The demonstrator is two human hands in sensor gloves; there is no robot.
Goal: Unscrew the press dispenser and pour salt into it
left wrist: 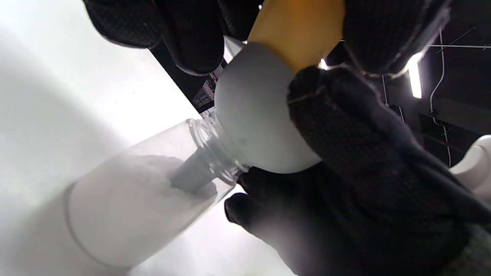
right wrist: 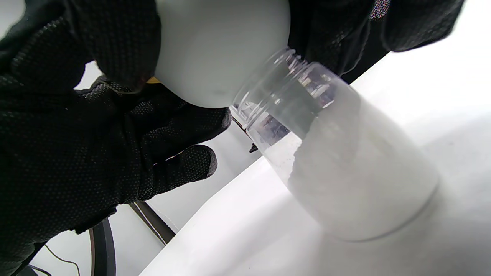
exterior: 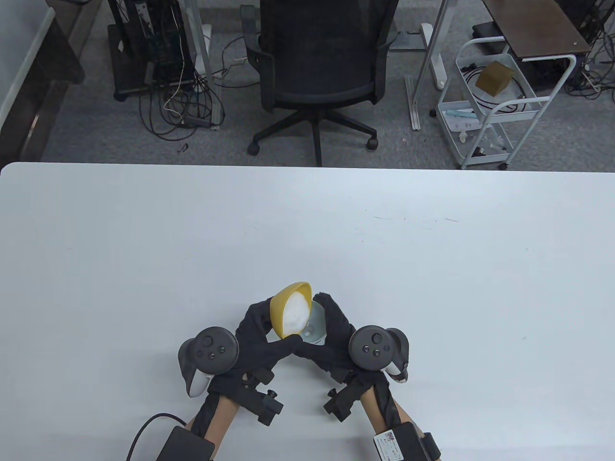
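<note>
Tilting a salt-filled yellow bowl with my left hand curled round it, I grip the funnel with my right hand, steadying it in the dispenser bottle at six o'clock.

A white table filled the foreground. Behind it, on grey carpet, stood a black office chair, a white wire cart, and tangled cables.

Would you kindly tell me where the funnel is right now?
In the table view the funnel sits near the table's front edge, between both hands, its spout in the bottle, under the tilted yellow bowl.
</note>
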